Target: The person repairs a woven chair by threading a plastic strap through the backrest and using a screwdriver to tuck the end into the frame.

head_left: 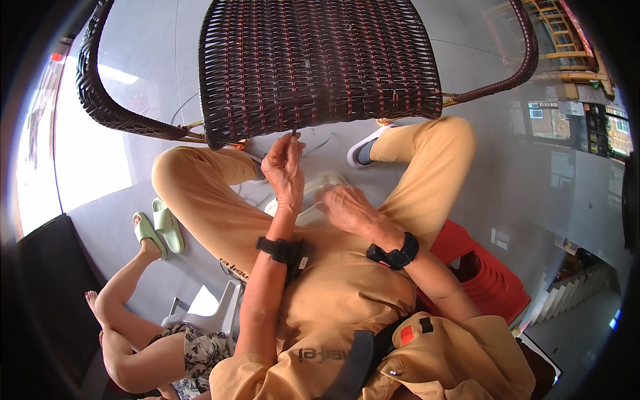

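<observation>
A woven rattan-style chair (320, 65) in dark brown and red strands fills the top of the view. Its rounded edge faces me, above my knees. At that edge, the fingertips of my left hand (283, 165) pinch a thin dark weaving strand (294, 130). Lower and to the right, my right hand (346, 209) is in front of my lap with its fingers curled and blurred by motion. Whether it holds anything cannot be made out. Beneath the hands, between my legs, lies a blurred whitish object (325, 182), partly hidden.
Looped woven armrests (522, 60) reach out on both sides of the chair. A red plastic stool (480, 275) is at my right. To the left, a seated person's leg (125, 300) is near pale green slides (167, 227) and a grey plastic chair (227, 310). Loose strand pieces (320, 144) lie on the floor.
</observation>
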The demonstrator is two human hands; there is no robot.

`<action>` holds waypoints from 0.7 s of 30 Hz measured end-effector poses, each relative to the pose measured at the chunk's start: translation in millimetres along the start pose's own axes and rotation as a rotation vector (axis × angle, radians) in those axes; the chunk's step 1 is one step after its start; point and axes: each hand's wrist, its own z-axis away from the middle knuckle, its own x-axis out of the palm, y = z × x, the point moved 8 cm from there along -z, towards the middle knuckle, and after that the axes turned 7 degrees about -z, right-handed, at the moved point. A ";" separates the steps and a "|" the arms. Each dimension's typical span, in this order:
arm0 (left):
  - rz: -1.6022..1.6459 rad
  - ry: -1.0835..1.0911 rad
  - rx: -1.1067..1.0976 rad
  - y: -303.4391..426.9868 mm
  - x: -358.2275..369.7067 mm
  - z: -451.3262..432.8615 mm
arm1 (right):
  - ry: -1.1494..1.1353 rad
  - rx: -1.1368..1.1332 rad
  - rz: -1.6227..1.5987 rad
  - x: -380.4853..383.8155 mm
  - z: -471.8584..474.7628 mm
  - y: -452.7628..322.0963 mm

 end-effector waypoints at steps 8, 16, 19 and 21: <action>-0.021 0.022 0.044 -0.2 1.8 -4.2 | -0.025 0.012 0.033 5.1 -0.4 5.4; -0.129 0.021 -0.026 10.6 4.9 -5.6 | 0.017 -0.083 0.142 12.8 -1.4 3.0; -0.149 0.017 0.018 11.3 9.7 -4.2 | 0.023 -0.051 0.087 15.1 -2.6 5.1; -0.127 0.037 0.042 13.0 10.7 -4.1 | 0.034 -0.024 0.033 14.6 -3.1 6.7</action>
